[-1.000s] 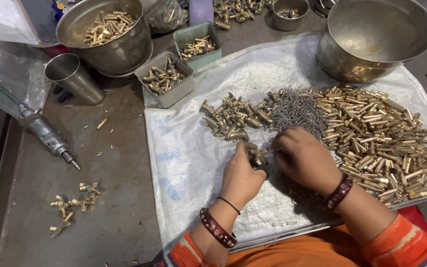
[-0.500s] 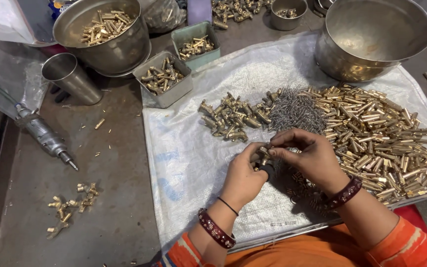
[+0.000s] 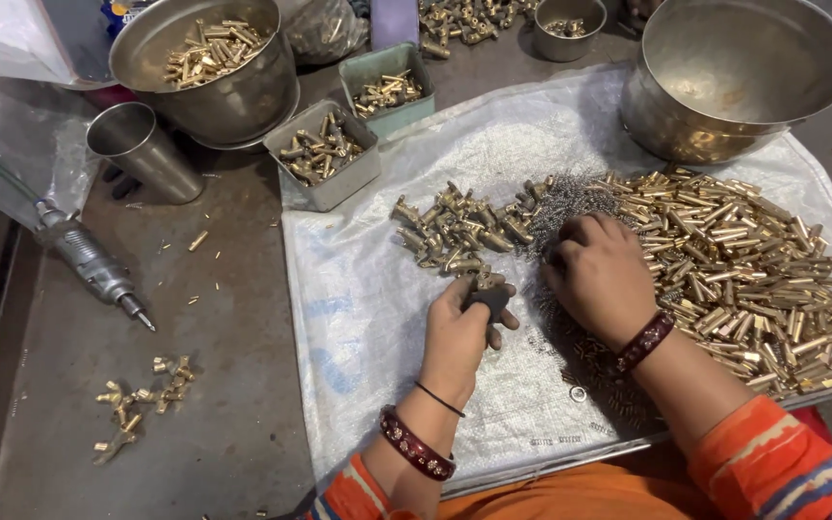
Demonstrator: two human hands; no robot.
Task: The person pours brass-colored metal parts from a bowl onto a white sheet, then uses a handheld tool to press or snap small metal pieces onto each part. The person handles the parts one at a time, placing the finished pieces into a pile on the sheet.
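My left hand (image 3: 459, 327) is closed around a small dark holder (image 3: 489, 300) with a brass fitting (image 3: 482, 280) sticking out of its top, just below a heap of brass fittings (image 3: 455, 229). My right hand (image 3: 601, 274) rests knuckles up on a mound of small grey wire springs (image 3: 559, 204), fingertips curled down into it. Whether those fingers pinch a spring is hidden. A wide pile of brass tubes (image 3: 753, 265) lies to the right. Everything sits on a white woven sheet (image 3: 368, 318).
A big empty steel pot (image 3: 739, 72) stands at the back right. Back left are a steel bowl of brass pieces (image 3: 209, 63), a steel cup (image 3: 142, 149) and two grey trays of fittings (image 3: 325, 154). A pneumatic tool (image 3: 89, 260) and loose fittings (image 3: 142, 400) lie left.
My hands were together over the fitting. The right hand has since moved up and away onto the spring mound, while the left still holds the dark holder.
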